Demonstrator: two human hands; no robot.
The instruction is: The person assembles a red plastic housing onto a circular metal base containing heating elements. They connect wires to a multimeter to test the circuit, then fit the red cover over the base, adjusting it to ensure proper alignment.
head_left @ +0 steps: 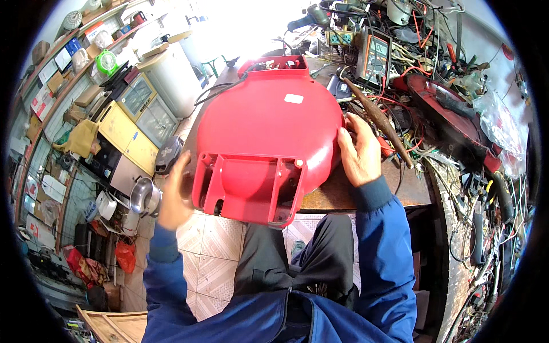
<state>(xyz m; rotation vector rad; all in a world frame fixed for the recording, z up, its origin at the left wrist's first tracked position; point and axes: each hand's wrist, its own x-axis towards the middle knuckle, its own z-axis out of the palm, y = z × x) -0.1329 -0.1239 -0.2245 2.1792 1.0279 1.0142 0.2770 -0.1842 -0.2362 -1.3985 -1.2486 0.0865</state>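
head: worn on head | faces steeply down | close over red appliance housing point(266, 134) on workbench point(354, 194) | fisheye, edges curved

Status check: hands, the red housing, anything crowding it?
Left hand and right hand grip red housing by its sides. Underside up on workbench. Tangled wires close right.

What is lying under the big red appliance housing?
The red housing rests on a brown wooden workbench, its near end overhanging the edge above tiled floor. Whatever lies directly beneath is covered.

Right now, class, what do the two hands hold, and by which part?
Both grip the red shell: left hand on its left edge, right hand on its right rim.
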